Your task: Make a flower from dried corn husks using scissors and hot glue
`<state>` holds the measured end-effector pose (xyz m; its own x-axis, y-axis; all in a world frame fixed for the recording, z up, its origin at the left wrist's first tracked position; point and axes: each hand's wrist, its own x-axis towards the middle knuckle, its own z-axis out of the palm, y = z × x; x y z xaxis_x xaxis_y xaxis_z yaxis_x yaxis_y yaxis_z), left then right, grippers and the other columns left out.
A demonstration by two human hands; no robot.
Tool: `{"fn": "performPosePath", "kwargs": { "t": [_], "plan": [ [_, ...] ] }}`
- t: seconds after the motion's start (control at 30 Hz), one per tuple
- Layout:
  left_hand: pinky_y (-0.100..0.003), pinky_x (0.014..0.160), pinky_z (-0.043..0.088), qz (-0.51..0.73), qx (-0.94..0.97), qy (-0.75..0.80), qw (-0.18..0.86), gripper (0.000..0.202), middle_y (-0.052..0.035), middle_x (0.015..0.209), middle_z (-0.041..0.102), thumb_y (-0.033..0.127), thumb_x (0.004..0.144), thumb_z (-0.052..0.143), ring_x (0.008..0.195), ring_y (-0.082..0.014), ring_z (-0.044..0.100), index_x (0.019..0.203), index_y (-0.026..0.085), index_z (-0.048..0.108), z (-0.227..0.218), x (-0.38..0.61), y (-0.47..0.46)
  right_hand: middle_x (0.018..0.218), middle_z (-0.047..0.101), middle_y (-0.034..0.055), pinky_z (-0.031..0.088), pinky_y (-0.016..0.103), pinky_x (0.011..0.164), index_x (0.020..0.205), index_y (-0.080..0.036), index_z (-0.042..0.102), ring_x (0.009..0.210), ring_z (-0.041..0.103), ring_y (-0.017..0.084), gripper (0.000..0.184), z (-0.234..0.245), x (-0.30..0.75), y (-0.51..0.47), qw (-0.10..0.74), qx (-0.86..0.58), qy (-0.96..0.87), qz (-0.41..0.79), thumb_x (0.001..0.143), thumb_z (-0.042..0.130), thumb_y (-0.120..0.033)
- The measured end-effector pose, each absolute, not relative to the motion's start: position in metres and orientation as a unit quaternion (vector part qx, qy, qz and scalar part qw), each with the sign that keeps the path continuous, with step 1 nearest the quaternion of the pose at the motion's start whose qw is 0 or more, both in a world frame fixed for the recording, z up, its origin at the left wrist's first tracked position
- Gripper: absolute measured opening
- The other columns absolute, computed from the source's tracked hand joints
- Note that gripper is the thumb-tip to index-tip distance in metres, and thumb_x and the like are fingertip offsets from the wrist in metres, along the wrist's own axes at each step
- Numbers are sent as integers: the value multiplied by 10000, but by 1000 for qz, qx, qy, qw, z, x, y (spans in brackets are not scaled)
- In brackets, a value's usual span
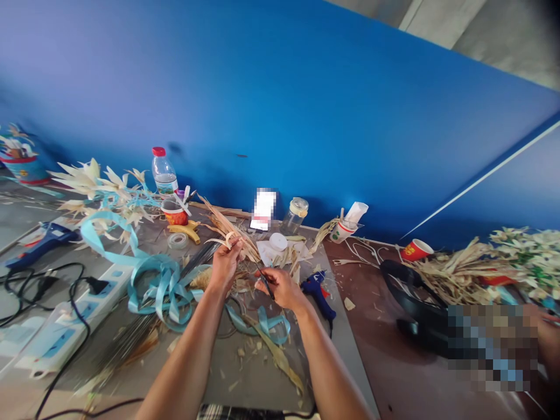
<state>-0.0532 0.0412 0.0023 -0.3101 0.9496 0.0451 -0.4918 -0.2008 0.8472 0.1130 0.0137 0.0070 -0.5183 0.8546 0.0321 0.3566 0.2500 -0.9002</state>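
Note:
My left hand (226, 265) is closed in a pinch on a pale, curled strip of dried husk (229, 237). To its right, my right hand (282, 287) grips a slim dark tool (263, 278), tilted with its tip up and left; whether it is scissors or tweezers I cannot tell. A bundle of dried husks (223, 219) lies just behind my left hand. Light-blue ribbon (164, 286) is looped in a loose heap left of my forearms. A blue glue gun (318, 291) rests right of my right hand.
A power strip (83, 318) with black cables occupies the left, near another glue gun (44, 242) and husk flowers (87, 178). Along the blue wall stand a water bottle (164, 175), a lit phone (263, 209) and a glass jar (296, 216). Black headphones (411, 309) lie right, near another person's arm (549, 338).

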Motion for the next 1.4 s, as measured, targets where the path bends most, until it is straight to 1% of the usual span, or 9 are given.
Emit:
{"fn": "performPosePath", "kwargs": {
  "t": [0.23, 0.47, 0.63, 0.8, 0.93, 1.07, 1.2, 1.3, 1.4],
  "plan": [
    [-201, 449, 252, 729, 286, 377, 494, 351, 53, 520, 435, 354, 609, 737, 439, -32, 322, 851, 106, 681, -1, -52, 44, 572, 447, -37, 287, 177, 492, 869, -120, 637, 528, 352, 72, 350, 9, 110, 12, 263, -414, -777, 396, 791, 557, -451],
    [-193, 442, 254, 724, 277, 391, 495, 378, 59, 516, 426, 368, 578, 750, 440, -30, 314, 845, 108, 692, -2, -52, 46, 524, 459, -40, 296, 194, 504, 822, -132, 647, 503, 367, 81, 297, 12, 108, 13, 266, -407, -808, 333, 801, 555, -413],
    [-199, 455, 269, 720, 274, 405, 493, 417, 35, 557, 488, 382, 566, 760, 459, -37, 357, 865, 98, 698, -1, -50, 44, 523, 455, -36, 290, 204, 508, 749, -154, 636, 514, 349, 90, 264, 7, 106, 13, 275, -424, -802, 317, 790, 570, -406],
    [-202, 469, 267, 704, 298, 418, 491, 429, 27, 555, 500, 394, 603, 737, 471, -47, 364, 902, 88, 699, -2, -48, 42, 523, 454, -30, 286, 212, 513, 726, -163, 617, 519, 344, 97, 259, 5, 104, 13, 285, -426, -806, 298, 800, 559, -404],
    [-201, 469, 261, 695, 316, 428, 484, 435, 28, 546, 497, 410, 619, 719, 471, -52, 363, 918, 95, 699, -4, -48, 42, 532, 511, -16, 313, 223, 544, 717, -175, 608, 518, 395, 109, 237, 9, 105, 14, 270, -419, -820, 281, 812, 552, -385],
    [-205, 470, 270, 690, 322, 439, 478, 431, 22, 553, 499, 408, 613, 720, 469, -59, 371, 907, 94, 699, -4, -49, 43, 579, 590, 12, 335, 232, 601, 744, -182, 615, 554, 493, 130, 207, 12, 106, 14, 254, -427, -833, 244, 838, 527, -343],
    [-206, 478, 278, 688, 332, 445, 467, 457, 21, 544, 491, 419, 621, 709, 478, -66, 369, 932, 83, 696, -4, -50, 42, 599, 626, 21, 341, 239, 644, 749, -184, 627, 593, 547, 144, 174, 9, 105, 14, 242, -442, -840, 203, 829, 548, -317],
    [-202, 479, 276, 677, 352, 458, 456, 471, 25, 539, 491, 431, 644, 691, 487, -69, 372, 964, 86, 694, -8, -49, 43, 649, 659, 20, 353, 236, 661, 829, -182, 650, 613, 568, 145, 133, 4, 103, 14, 257, -458, -830, 184, 808, 579, -293],
    [-204, 465, 275, 662, 364, 473, 454, 481, 25, 532, 500, 459, 628, 693, 470, -70, 367, 927, 83, 705, -14, -47, 45, 699, 684, 30, 370, 240, 681, 896, -177, 664, 644, 582, 154, 158, 0, 104, 15, 262, -482, -818, 172, 796, 595, -278]
  ]
}}
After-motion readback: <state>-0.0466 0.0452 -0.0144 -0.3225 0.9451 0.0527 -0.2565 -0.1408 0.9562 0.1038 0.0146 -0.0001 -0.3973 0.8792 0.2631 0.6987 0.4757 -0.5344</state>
